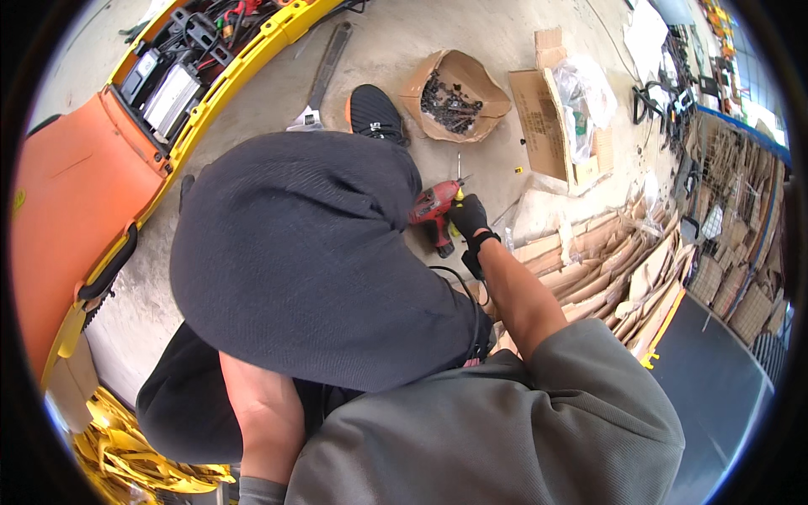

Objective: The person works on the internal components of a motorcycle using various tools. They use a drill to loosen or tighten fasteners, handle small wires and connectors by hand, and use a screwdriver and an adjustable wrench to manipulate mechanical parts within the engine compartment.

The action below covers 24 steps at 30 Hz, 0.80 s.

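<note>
Beside the knee (295, 252), the gloved right hand (468, 216) grips a red drill (433, 207), bit toward the box (454, 94); a slip could gouge the floor (404, 42). Left fingers are hidden, so their state is unclear.

A bare concrete floor (438, 34) is carrying a long adjustable wrench (321, 80), an open cardboard box of dark screws (452, 99), a larger carton stuffed with clear plastic bags (562, 114), and flattened cardboard sheets (614, 261) lying heaped to the right.
</note>
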Motion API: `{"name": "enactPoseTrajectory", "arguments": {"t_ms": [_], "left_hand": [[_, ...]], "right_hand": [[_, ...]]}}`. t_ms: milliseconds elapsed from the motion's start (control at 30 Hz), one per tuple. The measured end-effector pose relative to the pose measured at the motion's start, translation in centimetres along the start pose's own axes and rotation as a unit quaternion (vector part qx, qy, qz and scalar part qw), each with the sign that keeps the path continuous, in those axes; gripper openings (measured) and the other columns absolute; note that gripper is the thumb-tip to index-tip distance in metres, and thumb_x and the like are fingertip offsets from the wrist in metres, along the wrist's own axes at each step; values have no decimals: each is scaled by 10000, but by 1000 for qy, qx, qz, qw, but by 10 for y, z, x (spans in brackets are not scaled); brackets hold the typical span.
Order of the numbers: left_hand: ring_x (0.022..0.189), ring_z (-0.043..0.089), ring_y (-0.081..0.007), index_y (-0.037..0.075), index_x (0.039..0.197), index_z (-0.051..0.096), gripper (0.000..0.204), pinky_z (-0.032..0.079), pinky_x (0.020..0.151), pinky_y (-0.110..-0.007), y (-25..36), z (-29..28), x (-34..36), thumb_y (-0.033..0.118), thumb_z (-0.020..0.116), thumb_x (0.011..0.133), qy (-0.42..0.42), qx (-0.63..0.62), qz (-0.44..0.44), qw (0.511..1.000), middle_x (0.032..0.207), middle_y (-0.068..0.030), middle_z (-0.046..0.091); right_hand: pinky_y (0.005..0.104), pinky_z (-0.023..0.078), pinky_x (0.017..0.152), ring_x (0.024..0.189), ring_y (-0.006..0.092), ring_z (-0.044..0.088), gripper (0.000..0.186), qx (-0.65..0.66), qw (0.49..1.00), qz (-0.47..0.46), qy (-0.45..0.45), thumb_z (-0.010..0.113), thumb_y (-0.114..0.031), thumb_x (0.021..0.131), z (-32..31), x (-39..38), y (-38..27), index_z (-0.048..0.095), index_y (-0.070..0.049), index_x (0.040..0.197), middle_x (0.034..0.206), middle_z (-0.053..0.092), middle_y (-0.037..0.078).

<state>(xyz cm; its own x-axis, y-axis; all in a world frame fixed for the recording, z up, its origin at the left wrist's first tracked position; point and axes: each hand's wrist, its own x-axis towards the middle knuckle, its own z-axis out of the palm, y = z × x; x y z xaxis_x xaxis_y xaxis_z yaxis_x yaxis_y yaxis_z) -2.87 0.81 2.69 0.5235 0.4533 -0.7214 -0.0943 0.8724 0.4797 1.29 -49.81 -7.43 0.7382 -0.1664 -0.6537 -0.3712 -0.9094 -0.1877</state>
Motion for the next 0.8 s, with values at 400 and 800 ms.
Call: {"name": "enactPoseTrajectory", "arguments": {"t_ms": [400, 800], "left_hand": [[1028, 589, -328, -23, 1066, 556, 365, 451, 984, -465, -27, -4, 6, 323, 511, 960, 1, -122, 23, 992, 1060, -194, 629], [1133, 530, -371, -31, 1267, 374, 478, 442, 992, -486, -3, -6, -11, 314, 503, 963, 41, -177, 98, 979, 1268, -246, 490]], "right_hand": [[289, 458, 631, 697, 131, 543, 283, 173, 965, -163, 112, 566, -307, 954, -112, -43, -27, 587, -36, 1031, 774, 573, 31], [370, 495, 736, 866, 312, 617, 256, -209, 678, -701, -79, 579, -187, 918, -101, -64, -439, 597, -38, 1124, 974, 634, 140]]}}
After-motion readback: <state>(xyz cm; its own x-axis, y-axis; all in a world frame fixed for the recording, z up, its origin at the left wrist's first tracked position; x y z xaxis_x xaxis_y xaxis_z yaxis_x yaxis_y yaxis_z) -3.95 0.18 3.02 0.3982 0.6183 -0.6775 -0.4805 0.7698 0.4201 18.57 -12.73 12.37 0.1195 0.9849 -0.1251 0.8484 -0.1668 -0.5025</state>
